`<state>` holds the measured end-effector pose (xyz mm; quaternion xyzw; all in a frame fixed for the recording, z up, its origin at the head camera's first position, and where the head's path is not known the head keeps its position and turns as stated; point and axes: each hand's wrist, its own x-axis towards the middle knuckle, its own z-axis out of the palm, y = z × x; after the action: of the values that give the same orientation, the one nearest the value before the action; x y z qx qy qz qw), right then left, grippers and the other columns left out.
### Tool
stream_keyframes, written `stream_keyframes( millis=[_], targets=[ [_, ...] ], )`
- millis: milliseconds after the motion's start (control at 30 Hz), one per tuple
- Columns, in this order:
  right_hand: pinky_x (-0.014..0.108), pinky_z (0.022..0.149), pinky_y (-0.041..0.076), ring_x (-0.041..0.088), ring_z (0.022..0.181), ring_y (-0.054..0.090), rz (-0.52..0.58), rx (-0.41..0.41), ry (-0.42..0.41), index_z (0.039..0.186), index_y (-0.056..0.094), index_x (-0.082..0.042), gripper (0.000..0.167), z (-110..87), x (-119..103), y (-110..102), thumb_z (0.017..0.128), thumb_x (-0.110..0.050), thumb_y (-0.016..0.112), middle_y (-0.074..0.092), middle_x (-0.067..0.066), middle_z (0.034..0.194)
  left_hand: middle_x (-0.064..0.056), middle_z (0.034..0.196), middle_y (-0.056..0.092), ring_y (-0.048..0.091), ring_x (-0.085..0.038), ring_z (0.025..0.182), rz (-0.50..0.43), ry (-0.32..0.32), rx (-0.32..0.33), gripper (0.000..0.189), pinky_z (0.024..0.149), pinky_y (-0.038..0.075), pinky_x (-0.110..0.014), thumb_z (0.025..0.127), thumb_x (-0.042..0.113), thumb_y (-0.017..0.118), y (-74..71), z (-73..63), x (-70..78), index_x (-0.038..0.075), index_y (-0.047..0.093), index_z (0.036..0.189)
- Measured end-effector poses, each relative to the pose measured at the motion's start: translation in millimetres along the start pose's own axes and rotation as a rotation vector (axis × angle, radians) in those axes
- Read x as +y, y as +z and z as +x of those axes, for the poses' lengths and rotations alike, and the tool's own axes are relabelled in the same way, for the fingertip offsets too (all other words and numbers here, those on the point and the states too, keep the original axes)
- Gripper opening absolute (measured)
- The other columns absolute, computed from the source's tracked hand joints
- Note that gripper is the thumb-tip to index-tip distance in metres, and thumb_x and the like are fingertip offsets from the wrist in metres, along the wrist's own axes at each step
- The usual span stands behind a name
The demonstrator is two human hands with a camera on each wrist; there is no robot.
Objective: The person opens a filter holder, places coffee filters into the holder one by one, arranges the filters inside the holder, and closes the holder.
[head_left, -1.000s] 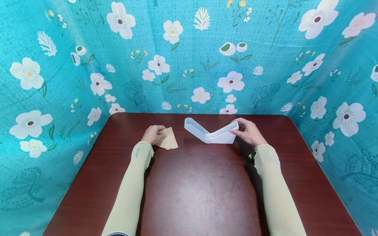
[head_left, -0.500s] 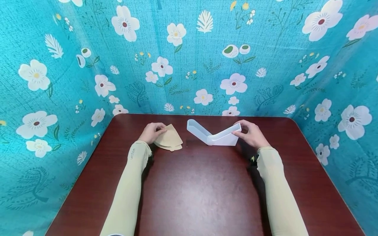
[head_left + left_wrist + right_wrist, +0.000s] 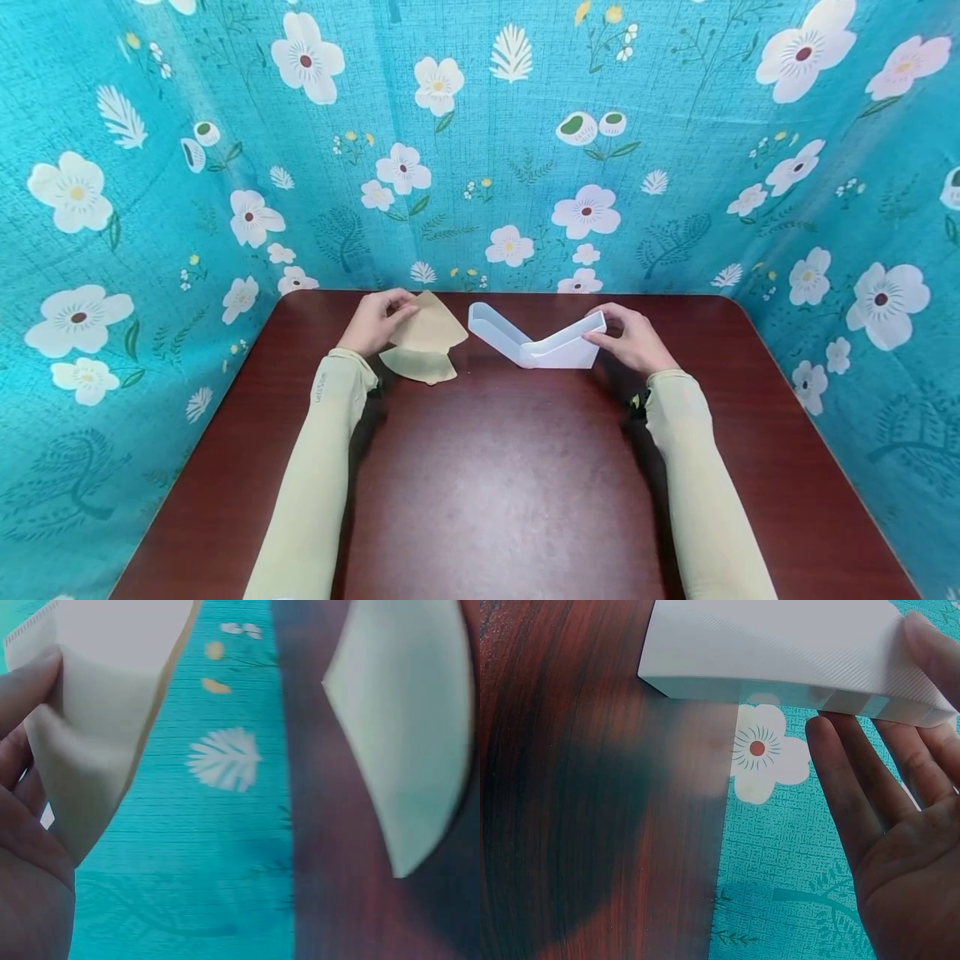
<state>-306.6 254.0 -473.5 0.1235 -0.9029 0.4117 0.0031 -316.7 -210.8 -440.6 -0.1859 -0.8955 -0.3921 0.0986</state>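
Note:
At the back left of the table my left hand [image 3: 377,321] pinches a tan, fan-shaped coffee filter paper [image 3: 431,325] between thumb and fingers, raised above the table. Below it lies more tan filter paper [image 3: 420,367], its curved edge towards me; whether it is one sheet or a stack cannot be told. My right hand [image 3: 633,337] grips the right end of a white box [image 3: 566,354], thumb on the near face and fingers behind. The box's translucent lid [image 3: 495,329] stands open to the left. In the right wrist view, fine ribbing shows on the box wall [image 3: 780,645].
The dark red-brown table [image 3: 480,483] has rounded back corners. A teal flowered cloth [image 3: 480,167] hangs close behind it and along both sides. The box sits near the table's back edge, to the right of the filter papers.
My left hand has lifted the filter paper up and back, away from the paper beneath, which now shows separately. My right hand and the white box have stayed in place.

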Motion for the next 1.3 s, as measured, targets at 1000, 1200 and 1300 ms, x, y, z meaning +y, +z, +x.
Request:
stream_keyframes(
  millis=[1000, 1200, 1300],
  targets=[
    [0.058, 0.114, 0.042, 0.033, 0.137, 0.053, -0.051, 0.124, -0.086, 0.150, 0.055, -0.017, 0.062, -1.5, -25, -8, 0.095, -0.036, 0.077, 0.063, 0.013, 0.142, -0.010, 0.100, 0.075, 0.068, -0.021, 0.088, -0.129, 0.130, 0.151, 0.021, 0.078, 0.055, -0.036, 0.101, 0.021, 0.069, -3.8, 17.0, 55.2, 0.009, 0.075, 0.117],
    [0.053, 0.106, 0.051, 0.028, 0.125, 0.063, -0.014, 0.194, -0.186, 0.139, 0.066, -0.016, 0.044, 4.0, -72, -9, 0.098, -0.032, 0.073, 0.069, 0.009, 0.132, -0.010, 0.095, 0.076, 0.066, -0.019, 0.082, -0.146, 0.188, 0.148, 0.018, 0.073, 0.053, -0.031, 0.100, 0.017, 0.070, 5.5, 21.2, 67.5, 0.007, 0.075, 0.114],
    [0.052, 0.101, 0.055, 0.027, 0.119, 0.067, 0.011, 0.152, -0.219, 0.135, 0.069, -0.014, 0.040, 8.6, -98, -5, 0.099, -0.032, 0.072, 0.071, 0.009, 0.129, -0.010, 0.094, 0.075, 0.065, -0.019, 0.082, -0.157, 0.208, 0.136, 0.017, 0.075, 0.054, -0.034, 0.100, 0.015, 0.070, 12.1, 23.4, 72.2, 0.006, 0.075, 0.114]
  ],
)
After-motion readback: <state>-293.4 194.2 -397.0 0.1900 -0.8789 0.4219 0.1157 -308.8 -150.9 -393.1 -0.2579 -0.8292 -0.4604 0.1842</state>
